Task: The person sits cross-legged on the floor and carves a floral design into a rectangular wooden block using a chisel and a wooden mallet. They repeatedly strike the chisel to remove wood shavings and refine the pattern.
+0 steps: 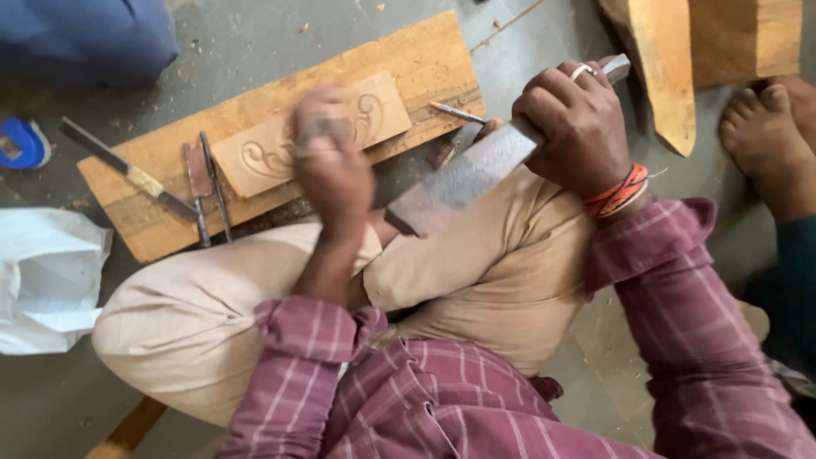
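The person sits cross-legged on the floor [255, 51], with a board [425, 64] lying flat just ahead of the knees as a work surface; on the board rests a carved panel [382, 106] bearing scroll relief, set face up and within easy reach of both arms; the right hand [582, 127] is clamped in a full fist round the upper end of a long flat grey bar [472, 174], which slopes down from that fist toward the lap, its lower end resting on or just above the thigh, a hold that steadies the bar against the body; the left hand [331, 166] is motion-blurred over the panel and the bar's lower end, fingers curled, and it may hold a small tool, but I cannot tell whether it grips anything; a thin chisel [456, 111] lies on the board's right edge, just beside the bar; three more tools lie at the board's left part, a long flat chisel [127, 170] set diagonally and two narrow chisels [206, 183] side by side next to the panel, all laid parallel-ish and apart for picking up; a white bag [47, 280] lies slack on the floor to the left, contents not visible; a blue tape measure [21, 143] sits near it; another person's bare foot [765, 136] rests at the right, beside a wood block [663, 68].
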